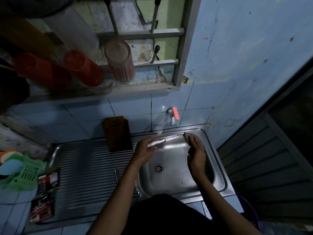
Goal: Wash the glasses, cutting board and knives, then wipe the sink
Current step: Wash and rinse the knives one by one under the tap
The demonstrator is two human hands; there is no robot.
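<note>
My left hand [147, 149] grips a metal-handled knife [165, 140] over the back left of the steel sink [218, 163], blade pointing right. My right hand [196, 151] holds a grey sponge [187, 136] against the sink's back right wall. A brown wooden cutting board [117, 134] stands upright against the tiles on the drainboard [84, 170]. A second knife [117, 175] lies on the drainboard near the basin. Upturned glasses stand on the window ledge: a striped clear one [121, 63] and two red ones [83, 67].
A white tap with a red lever [174, 116] juts from the tiled wall above the basin, no water running. The drain [158, 168] is open. A green plastic basket [25, 172] and coffee sachets [44, 192] lie left of the drainboard. A dark door frame stands at right.
</note>
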